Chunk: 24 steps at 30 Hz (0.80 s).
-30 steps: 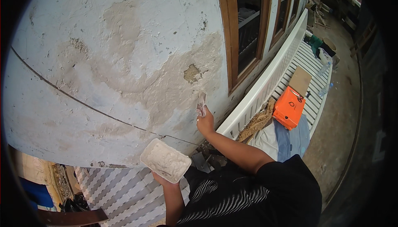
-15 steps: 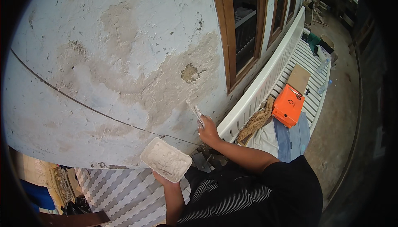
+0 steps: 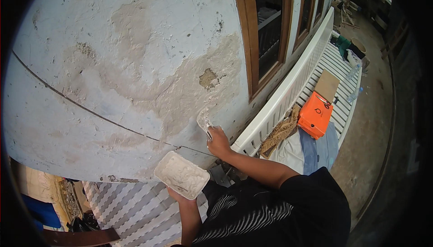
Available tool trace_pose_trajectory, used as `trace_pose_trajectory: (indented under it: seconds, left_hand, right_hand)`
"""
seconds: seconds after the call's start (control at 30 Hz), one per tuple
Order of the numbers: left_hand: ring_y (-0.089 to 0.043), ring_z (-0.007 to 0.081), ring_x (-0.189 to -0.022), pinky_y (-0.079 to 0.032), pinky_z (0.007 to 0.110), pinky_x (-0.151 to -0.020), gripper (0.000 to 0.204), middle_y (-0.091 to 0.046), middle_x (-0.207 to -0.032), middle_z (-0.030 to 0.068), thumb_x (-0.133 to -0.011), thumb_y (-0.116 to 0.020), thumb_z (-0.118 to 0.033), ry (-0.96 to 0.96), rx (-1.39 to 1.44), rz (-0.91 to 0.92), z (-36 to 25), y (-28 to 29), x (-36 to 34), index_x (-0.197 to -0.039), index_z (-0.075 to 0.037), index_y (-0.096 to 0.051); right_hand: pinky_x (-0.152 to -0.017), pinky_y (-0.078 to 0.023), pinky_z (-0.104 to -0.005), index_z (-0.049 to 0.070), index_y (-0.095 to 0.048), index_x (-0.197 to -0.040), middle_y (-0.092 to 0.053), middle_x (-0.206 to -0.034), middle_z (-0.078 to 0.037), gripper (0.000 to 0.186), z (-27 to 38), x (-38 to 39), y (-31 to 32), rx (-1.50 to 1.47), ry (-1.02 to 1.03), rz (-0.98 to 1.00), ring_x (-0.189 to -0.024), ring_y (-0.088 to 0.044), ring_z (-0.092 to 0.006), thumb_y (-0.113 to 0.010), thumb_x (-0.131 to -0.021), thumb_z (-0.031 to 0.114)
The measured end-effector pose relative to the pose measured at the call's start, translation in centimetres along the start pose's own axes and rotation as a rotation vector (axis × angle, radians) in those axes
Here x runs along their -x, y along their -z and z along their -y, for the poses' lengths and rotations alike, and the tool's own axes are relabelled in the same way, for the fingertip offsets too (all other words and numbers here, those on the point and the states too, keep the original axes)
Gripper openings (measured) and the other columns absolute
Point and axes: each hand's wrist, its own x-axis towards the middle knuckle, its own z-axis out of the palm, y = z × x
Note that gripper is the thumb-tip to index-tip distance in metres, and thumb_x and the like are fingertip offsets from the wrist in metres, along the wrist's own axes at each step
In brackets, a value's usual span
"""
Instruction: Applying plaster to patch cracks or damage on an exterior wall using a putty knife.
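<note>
Weathered wall (image 3: 131, 75) fills the upper left of the frame: hard and fixed, I'd judge, but its flaking skin looks brittle, so nothing there to hold. Down at bottom centre, a shallow tub (image 3: 200, 186) of pale paste (image 3: 179, 173); probably fairly heavy for its size, thin-sided, best carried from underneath. And that's where the left hand (image 3: 181, 197) has it, holding the lower edge, fingertips hidden from us! Just above, near centre, the paste-smeared spreader (image 3: 204, 118), likely light, its blade perhaps springy and slick; the handle is the place to grab. Right hand (image 3: 219, 142) has its fingers clenched round it; whether the blade meets the wall, I can't tell.

Now for room: plenty of open wall up and left. The white bench (image 3: 330, 61) crowds the right, close by the right forearm; the brown window frame (image 3: 247, 35) bounds the top, and a ragged hole (image 3: 208, 79) sits above the blade.
</note>
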Motion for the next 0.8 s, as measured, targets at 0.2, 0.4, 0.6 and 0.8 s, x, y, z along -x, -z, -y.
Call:
trace_pose_trajectory:
  seconds: [0.2, 0.4, 0.6, 0.8]
  left_hand:
    - [-0.062, 0.0386, -0.111, -0.05, 0.06, -0.093, 0.056, -0.06, -0.13, 0.013, -0.095, -0.038, -0.045, 0.002, 0.045, 0.065, -0.1, 0.7, 0.0, -0.137, -0.009, -0.049]
    - [-0.061, 0.0389, -0.113, -0.049, 0.061, -0.094, 0.056, -0.058, -0.132, 0.0132, -0.096, -0.038, -0.044, 0.019, 0.021, 0.08, 0.2, 0.9, -0.2, -0.138, -0.009, -0.049]
    - [-0.06, 0.0393, -0.114, -0.048, 0.061, -0.095, 0.055, -0.058, -0.133, 0.0131, -0.096, -0.037, -0.043, 0.035, 0.058, 0.064, -0.1, 0.9, 0.0, -0.137, -0.01, -0.05]
    - [-0.06, 0.0393, -0.113, -0.048, 0.061, -0.095, 0.055, -0.058, -0.132, 0.0134, -0.096, -0.037, -0.043, -0.012, 0.064, 0.049, -0.1, 1.7, 0.1, -0.138, -0.009, -0.049]
  right_hand:
    - [-0.091, -0.042, -0.048, -0.006, -0.052, -0.115, -0.059, -0.104, -0.022, 0.035, -2.2, -0.7, 4.3, 0.093, -0.112, -0.154, -0.101, -0.051, -0.041, -0.058, -0.081, 0.001]
    - [-0.089, -0.046, -0.0485, -0.004, -0.054, -0.109, -0.06, -0.105, -0.022, 0.031, 1.4, -4.5, 0.5, 0.148, -0.08, -0.108, -0.101, -0.054, -0.041, -0.06, -0.079, 0.003]
    - [-0.086, -0.049, -0.0491, -0.004, -0.055, -0.11, -0.063, -0.102, -0.021, 0.033, 1.5, -0.9, 2.0, 0.183, -0.068, 0.171, -0.1, -0.059, -0.0416, -0.06, -0.08, 0.009]
    - [-0.084, -0.05, -0.048, -0.004, -0.056, -0.112, -0.064, -0.105, -0.023, 0.035, -0.4, -3.8, 6.9, 0.145, -0.241, 0.037, -0.095, -0.063, -0.0396, -0.061, -0.082, 0.013]
